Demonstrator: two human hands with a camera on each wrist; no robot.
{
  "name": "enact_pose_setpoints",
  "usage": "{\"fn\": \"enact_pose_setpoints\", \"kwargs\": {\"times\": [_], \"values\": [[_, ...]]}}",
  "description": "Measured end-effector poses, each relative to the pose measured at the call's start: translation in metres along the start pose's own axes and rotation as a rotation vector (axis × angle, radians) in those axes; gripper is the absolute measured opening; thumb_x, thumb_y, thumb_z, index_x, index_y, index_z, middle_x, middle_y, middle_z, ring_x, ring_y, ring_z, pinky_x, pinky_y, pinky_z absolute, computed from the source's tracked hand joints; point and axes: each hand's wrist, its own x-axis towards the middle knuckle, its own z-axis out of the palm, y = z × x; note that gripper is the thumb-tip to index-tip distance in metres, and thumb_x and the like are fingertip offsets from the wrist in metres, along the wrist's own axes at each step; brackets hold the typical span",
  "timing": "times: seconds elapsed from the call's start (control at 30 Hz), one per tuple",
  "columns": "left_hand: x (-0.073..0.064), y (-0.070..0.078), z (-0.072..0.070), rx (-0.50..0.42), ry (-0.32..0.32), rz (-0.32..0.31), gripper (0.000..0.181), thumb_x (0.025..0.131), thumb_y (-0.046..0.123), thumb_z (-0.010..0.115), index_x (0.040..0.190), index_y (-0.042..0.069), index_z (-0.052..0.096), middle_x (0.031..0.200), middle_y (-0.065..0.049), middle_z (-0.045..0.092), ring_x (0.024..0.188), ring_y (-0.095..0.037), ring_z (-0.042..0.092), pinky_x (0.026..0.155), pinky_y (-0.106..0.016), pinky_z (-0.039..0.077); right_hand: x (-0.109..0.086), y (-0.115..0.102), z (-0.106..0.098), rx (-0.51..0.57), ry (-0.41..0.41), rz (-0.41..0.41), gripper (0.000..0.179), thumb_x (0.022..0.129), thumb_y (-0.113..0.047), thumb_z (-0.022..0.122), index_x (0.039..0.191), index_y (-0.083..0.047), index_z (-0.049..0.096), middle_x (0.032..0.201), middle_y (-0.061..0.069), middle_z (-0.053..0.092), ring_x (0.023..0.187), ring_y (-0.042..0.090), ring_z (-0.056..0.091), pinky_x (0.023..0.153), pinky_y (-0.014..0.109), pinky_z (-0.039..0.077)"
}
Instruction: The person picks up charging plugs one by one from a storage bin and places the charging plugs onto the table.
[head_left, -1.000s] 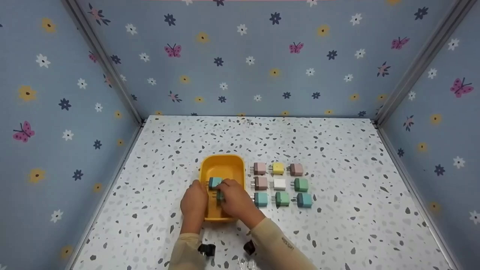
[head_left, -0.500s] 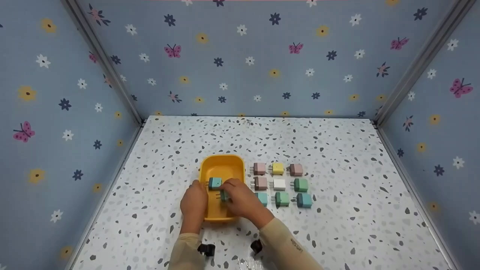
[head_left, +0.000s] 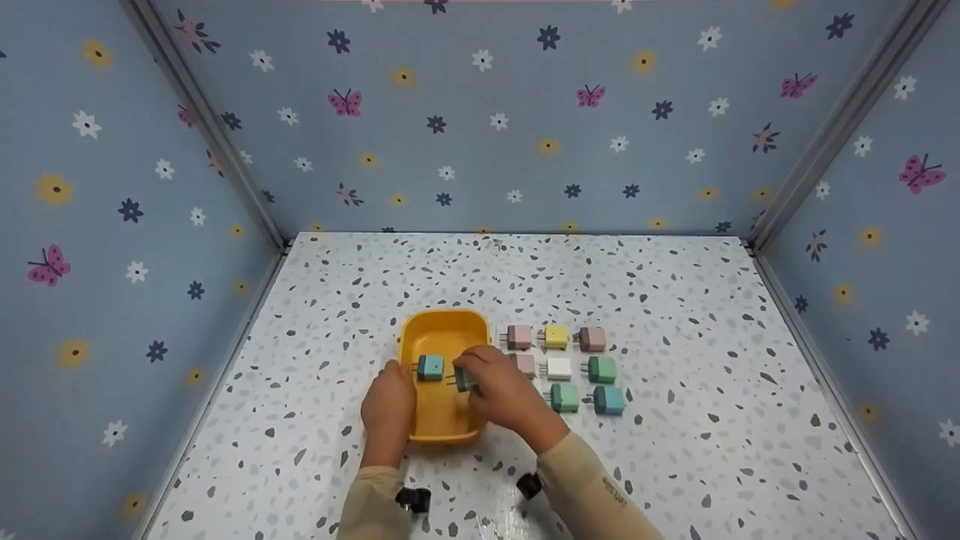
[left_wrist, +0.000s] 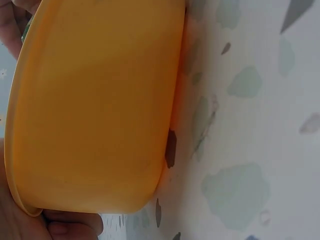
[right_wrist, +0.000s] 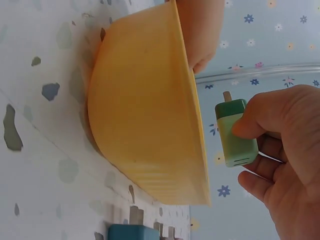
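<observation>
A green plug adapter [right_wrist: 235, 135] with metal prongs is pinched between the thumb and fingers of my right hand [head_left: 501, 386]. In the head view that hand is over the right rim of a yellow plastic tub [head_left: 446, 420], the prongs pointing left. My left hand [head_left: 388, 401] grips the tub's left rim, its fingers curled over the edge in the left wrist view. Inside the tub lies one blue plug adapter [head_left: 430, 367]. The right hand and wrist partly cover the nearest adapters on the table.
Right of the tub, adapters stand in rows: a pink one [head_left: 519, 337], a yellow one [head_left: 555, 337], a white one [head_left: 558, 368], a blue one [head_left: 608, 400] and several others. Patterned panels enclose the speckled table [head_left: 690, 322] on three sides.
My right hand has moved right and slightly up, carrying the green adapter from the tub's middle to its right rim. The left hand, the tub and the blue adapter inside have stayed put.
</observation>
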Motion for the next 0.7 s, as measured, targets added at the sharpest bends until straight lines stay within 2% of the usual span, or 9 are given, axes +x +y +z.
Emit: {"fn": "enact_pose_setpoints", "kwargs": {"times": [0.17, 0.47, 0.7], "values": [[0.0, -0.002, 0.0, -0.009, 0.009, 0.017, 0.036, 0.112, 0.029, 0.035, 0.118, 0.002, 0.058, 0.102, -0.018, 0.069, 0.091, -0.035, 0.069, 0.075, -0.052, 0.053, -0.006, 0.005, -0.005, 0.012, -0.012, 0.045, 0.054, 0.081, 0.001, 0.066, 0.133, -0.013, 0.063, 0.133, 0.002, 0.061, 0.122, 0.018, 0.056, 0.108, 0.036, 0.045], [0.0, -0.001, 0.001, -0.018, -0.006, 0.01, 0.033, 0.111, 0.027, 0.037, 0.118, 0.002, 0.058, 0.103, -0.018, 0.069, 0.091, -0.034, 0.068, 0.078, -0.052, 0.053, -0.021, 0.017, -0.007, 0.029, 0.047, 0.06, 0.054, 0.081, -0.001, 0.071, 0.134, -0.012, 0.063, 0.133, 0.001, 0.062, 0.124, 0.02, 0.057, 0.109, 0.039, 0.045], [0.001, -0.001, 0.002, -0.012, 0.0, 0.01, 0.031, 0.111, 0.027, 0.039, 0.118, 0.003, 0.058, 0.103, -0.018, 0.069, 0.092, -0.035, 0.068, 0.077, -0.053, 0.052, -0.028, 0.024, -0.013, 0.018, 0.057, 0.112, 0.057, 0.08, -0.001, 0.07, 0.135, -0.013, 0.062, 0.135, 0.002, 0.06, 0.127, 0.02, 0.056, 0.111, 0.039, 0.043]]}}
